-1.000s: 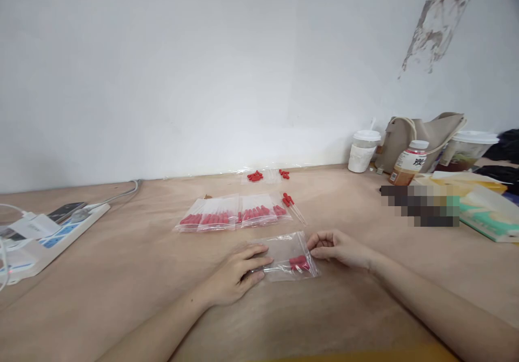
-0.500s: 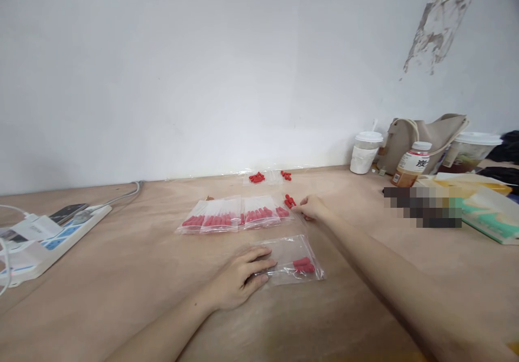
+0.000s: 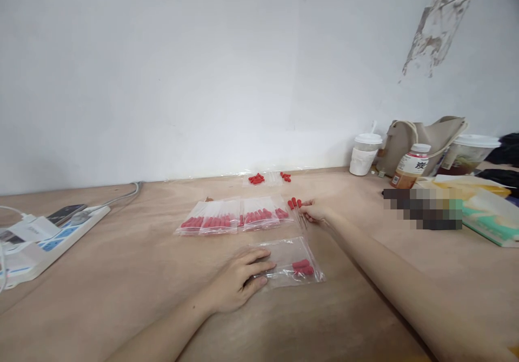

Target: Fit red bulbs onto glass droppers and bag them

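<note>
My left hand (image 3: pixel 243 275) lies with its fingers stretched out and apart, resting on the left part of a clear plastic zip bag (image 3: pixel 279 248). In the bag's right side are droppers (image 3: pixel 302 270) with red rubber bulbs; their thin clear stems are hard to make out. Farther right, my right hand (image 3: pixel 318 211) pinches a red-bulbed dropper (image 3: pixel 299 203) near its bulb. Two more loose droppers (image 3: pixel 292 204) are just left of these fingers, their stems pointing toward me. Whether the fingers touch those two I cannot tell.
Filled bags of droppers (image 3: pixel 221 218) lie overlapping in a row beyond my left hand. More red bulbs (image 3: pixel 256 178) lie in plastic by the wall. A power strip (image 3: pixel 60 240) is at left. A cup (image 3: pixel 365 155), a bottle (image 3: pixel 410 167) and a handbag (image 3: pixel 430 135) stand at right.
My right hand has shifted slightly right and the droppers at its fingertips have spread apart, with three bulbs now showing separately. The left hand stays on the bag.
</note>
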A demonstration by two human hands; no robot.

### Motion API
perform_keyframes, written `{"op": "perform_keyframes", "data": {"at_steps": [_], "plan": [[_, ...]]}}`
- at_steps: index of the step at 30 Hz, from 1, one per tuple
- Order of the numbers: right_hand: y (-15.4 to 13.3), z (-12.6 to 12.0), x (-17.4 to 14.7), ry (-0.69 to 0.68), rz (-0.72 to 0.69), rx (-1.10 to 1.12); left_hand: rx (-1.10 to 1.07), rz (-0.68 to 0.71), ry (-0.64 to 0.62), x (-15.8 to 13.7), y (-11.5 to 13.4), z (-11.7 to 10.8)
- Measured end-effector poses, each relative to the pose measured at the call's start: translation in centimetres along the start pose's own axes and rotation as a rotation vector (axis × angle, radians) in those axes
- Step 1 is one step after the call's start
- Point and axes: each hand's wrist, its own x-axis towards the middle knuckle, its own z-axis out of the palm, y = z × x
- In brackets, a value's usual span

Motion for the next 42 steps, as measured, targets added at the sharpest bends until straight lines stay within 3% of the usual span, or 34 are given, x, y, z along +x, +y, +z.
{"op": "perform_keyframes", "data": {"at_steps": [9, 14, 19, 25, 31, 38, 42], "plan": [[1.0, -1.2, 0.3, -0.045, -0.017, 0.159, -0.033, 0.007, 0.018, 0.0, 0.1, 0.0], [1.2, -1.2, -0.1, -0.002, -0.051, 0.244, -0.011, 0.002, 0.002, 0.0, 0.2, -0.2], [1.8, -1.4, -3.3, 0.110, -0.117, 0.355, -0.014, -0.008, -0.006, 0.0, 0.4, -0.4], [3.7, -1.9, -8.6, 0.067, -0.234, 0.409, -0.011, -0.009, 0.000, 0.1, 0.5, -0.4], [3.9, -1.4, -9.4, 0.127, -0.287, 0.477, -0.008, -0.003, 0.012, 0.1, 0.5, -0.3], [3.1, -1.3, -10.9, -0.092, -0.164, 0.583, -0.017, -0.005, 0.036, 0.1, 0.5, -0.3], [3.1, -1.4, -11.5, -0.233, -0.184, 0.394, -0.031, -0.005, 0.036, 0.1, 0.5, -0.2]]}}
